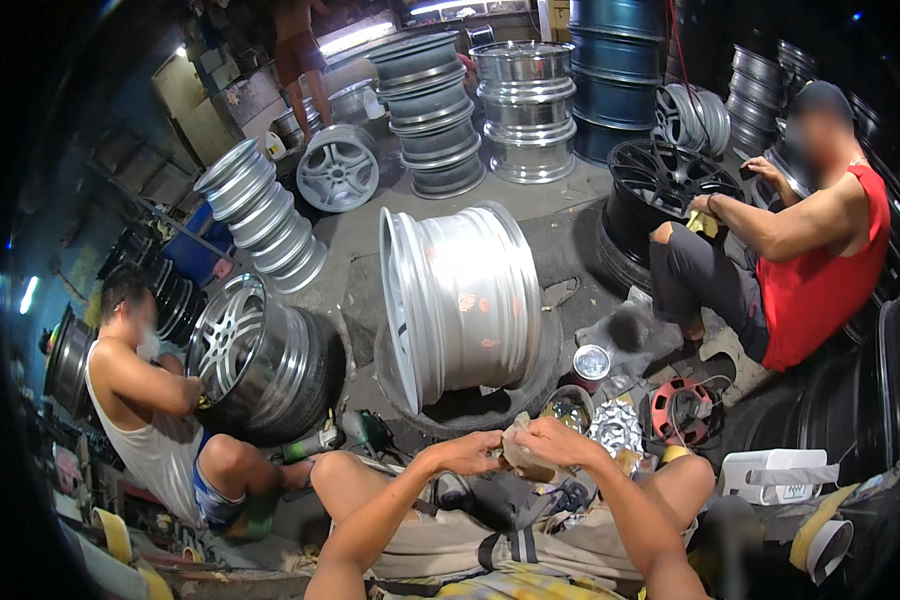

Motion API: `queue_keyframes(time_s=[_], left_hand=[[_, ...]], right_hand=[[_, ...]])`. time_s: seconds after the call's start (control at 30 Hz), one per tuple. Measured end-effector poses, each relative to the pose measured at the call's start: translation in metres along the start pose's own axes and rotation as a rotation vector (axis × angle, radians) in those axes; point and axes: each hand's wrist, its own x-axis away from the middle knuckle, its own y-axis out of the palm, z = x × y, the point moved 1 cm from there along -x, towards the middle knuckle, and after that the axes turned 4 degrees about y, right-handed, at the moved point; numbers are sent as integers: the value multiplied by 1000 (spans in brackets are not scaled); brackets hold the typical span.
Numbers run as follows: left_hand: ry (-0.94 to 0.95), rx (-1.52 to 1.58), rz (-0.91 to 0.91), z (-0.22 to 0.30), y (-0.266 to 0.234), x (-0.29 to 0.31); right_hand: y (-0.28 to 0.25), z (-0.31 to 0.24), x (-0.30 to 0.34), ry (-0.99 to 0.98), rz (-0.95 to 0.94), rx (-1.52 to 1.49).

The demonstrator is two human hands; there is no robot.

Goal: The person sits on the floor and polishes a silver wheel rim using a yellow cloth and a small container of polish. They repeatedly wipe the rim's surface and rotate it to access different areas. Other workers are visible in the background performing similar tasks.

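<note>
Pinching a crumpled tan cloth (523, 452) between them, the left hand (468, 452) and the right hand (555, 440) meet above the person's bare knees, fingers curled tight into the fabric from either side. Just beyond the cloth sit two small open tins (591, 362) and a wad of crinkled foil (615, 428) on the floor. Ahead of those, a large silver wheel rim (460, 300) stands on edge atop a black tyre (545, 375). To the left a person in a white vest (145, 440) works at another rim (245, 355); to the right a person in a red top (820, 280) wipes a black rim (660, 185).
</note>
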Motion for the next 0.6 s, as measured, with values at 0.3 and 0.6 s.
queue_keyframes(time_s=[0.3,0.6], left_hand=[[-186,-87,159,65,-24,0],[-116,-280,92,32,-17,-17]], right_hand=[[-12,2,10,62,68,40],[-11,-30,19,78,-149,66]])
